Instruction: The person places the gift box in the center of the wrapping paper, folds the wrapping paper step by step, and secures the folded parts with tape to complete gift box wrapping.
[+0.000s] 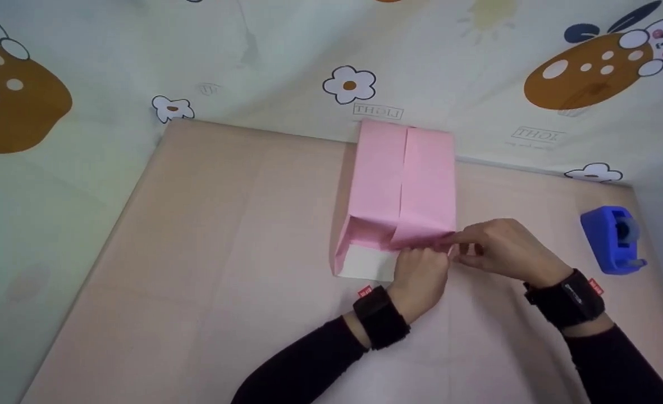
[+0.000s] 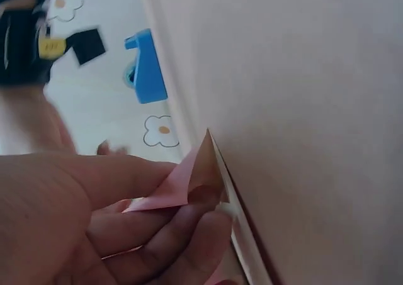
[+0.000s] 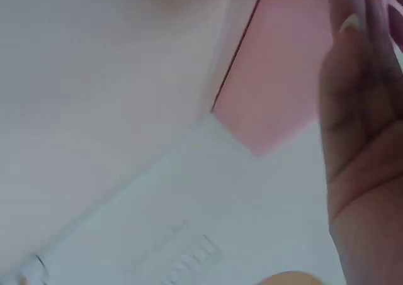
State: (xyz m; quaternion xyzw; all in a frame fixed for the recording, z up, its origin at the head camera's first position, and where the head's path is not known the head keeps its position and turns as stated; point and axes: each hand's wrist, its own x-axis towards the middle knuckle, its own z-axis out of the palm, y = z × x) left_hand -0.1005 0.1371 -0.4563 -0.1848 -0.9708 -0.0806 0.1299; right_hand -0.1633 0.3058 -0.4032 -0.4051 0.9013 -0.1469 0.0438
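A pink paper bag (image 1: 384, 168) lies flat on the table, a lengthwise seam down its upper face and its open end towards me. White paper (image 1: 365, 262) shows inside that end. My left hand (image 1: 421, 278) grips the near edge right of the opening; in the left wrist view its fingers and thumb curl round a folded pink flap (image 2: 173, 187). At the bag's near right corner, my right hand (image 1: 494, 249) pinches the paper between index finger and thumb. In the right wrist view the fingertips run to the frame's edge, so their contact is partly hidden.
A blue tape dispenser (image 1: 609, 238) stands near the table's right edge. The table (image 1: 213, 241) has a pale pink cover. Behind it and along the left hangs a printed cloth (image 1: 275, 67) with flowers and cartoon figures; the bag's far end reaches the table's back edge.
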